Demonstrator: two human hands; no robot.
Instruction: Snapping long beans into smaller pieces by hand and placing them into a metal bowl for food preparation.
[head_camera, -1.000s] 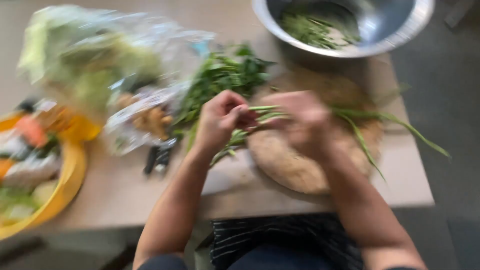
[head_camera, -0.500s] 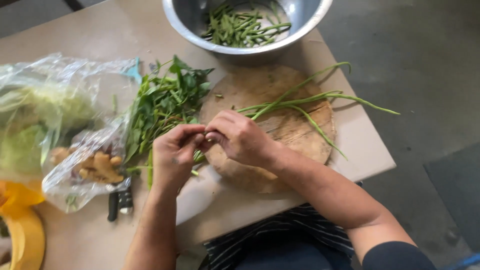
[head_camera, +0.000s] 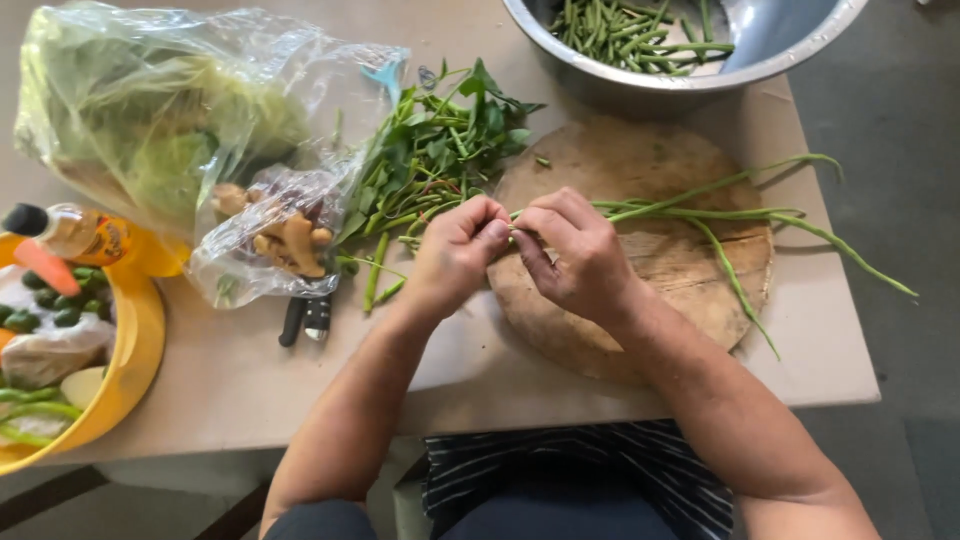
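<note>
Fingers of the left hand and of the right hand meet over the near-left part of a round wooden cutting board, pinched together on the end of a bunch of long beans. Both hands are closed on that end, thumbs and fingertips pressed against the thin stems, so the tips of the beans are hidden between them. From the hands the beans run to the right across the board, their long axis roughly level with the near edge of the worktop, and they fan apart as they go: some curve up toward the far right, others droop past the board's rim and over the right edge of the worktop. They are slender, bright green and limp. Just left of the hands lies a heap of leafy greens, touching the board's edge. Beyond the board stands a metal bowl holding short cut pieces of bean. Farther left is a clear plastic bag of vegetables, a smaller bag of ginger, and a yellow basket at the worktop's left end.
</note>
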